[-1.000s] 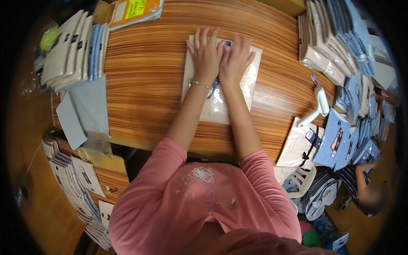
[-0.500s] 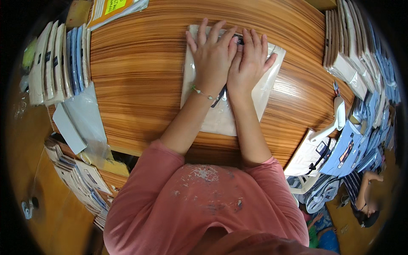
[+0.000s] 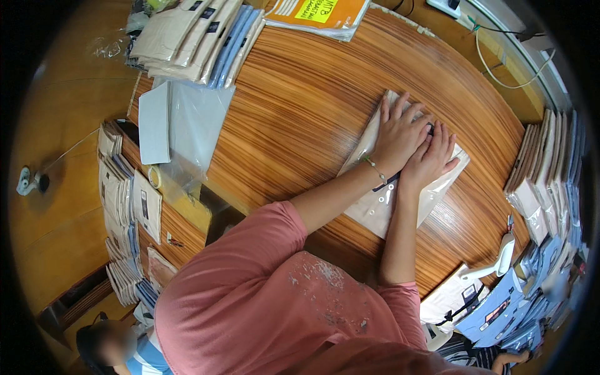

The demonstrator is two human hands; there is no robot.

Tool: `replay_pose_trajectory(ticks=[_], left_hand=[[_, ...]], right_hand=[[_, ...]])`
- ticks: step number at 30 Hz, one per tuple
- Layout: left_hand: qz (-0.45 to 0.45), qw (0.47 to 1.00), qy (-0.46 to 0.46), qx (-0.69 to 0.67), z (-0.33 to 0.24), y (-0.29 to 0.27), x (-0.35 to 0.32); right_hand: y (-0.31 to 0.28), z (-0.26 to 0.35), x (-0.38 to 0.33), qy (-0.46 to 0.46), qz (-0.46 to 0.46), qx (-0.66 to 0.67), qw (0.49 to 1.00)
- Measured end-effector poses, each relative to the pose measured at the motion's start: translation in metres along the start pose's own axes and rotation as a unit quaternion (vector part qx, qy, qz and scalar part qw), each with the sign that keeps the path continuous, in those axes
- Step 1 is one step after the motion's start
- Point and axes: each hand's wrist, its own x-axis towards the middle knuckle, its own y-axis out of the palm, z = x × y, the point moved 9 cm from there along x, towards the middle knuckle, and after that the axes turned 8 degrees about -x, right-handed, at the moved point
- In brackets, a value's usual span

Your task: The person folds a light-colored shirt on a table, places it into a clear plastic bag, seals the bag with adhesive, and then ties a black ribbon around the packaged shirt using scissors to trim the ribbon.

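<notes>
A folded beige shirt in a clear plastic bag (image 3: 370, 211) lies flat on the wood-grain table (image 3: 287, 119), turned at an angle. White buttons and a dark strip show along its front. My left hand (image 3: 400, 139) rests on its upper part, palm down and fingers spread. Right beside it, my right hand (image 3: 429, 162) presses flat on the same bag, its thumb close to the left hand. Both hands cover the collar area, where a bit of something dark peeks out between them. Neither hand grips anything.
Bagged beige and blue shirts (image 3: 187, 44) are stacked at the upper left, above white cards (image 3: 154, 125) and clear bags (image 3: 195, 128). More shirt stacks (image 3: 540, 169) stand at the right, near a white curved plastic piece (image 3: 497, 261). People are at both lower corners.
The view has swung round, so the table and the bagged shirt appear turned and farther right. Both hands keep nearly the same place on the bag.
</notes>
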Motion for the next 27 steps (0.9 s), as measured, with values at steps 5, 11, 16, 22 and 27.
replay_pose_trajectory(ticks=[5,11,16,22,27], left_hand=[[-0.015,1.0,0.009,-0.01,-0.003,-0.001,-0.002],[0.002,1.0,0.005,-0.013,0.008,0.005,-0.001],[0.009,0.995,0.042,-0.093,0.001,-0.012,0.003],[0.078,0.993,0.052,0.07,0.01,-0.011,-0.027],[0.102,0.989,0.065,0.08,-0.001,-0.018,-0.042]], right_hand=[[0.002,-0.003,-0.002,0.005,0.006,-0.015,1.0],[0.008,-0.005,0.0,0.022,0.048,-0.017,0.998],[-0.033,-0.015,0.006,-0.038,0.02,0.025,0.999],[-0.012,-0.032,-0.025,-0.131,0.082,-0.097,0.983],[-0.027,-0.028,-0.045,-0.127,0.083,-0.107,0.983]])
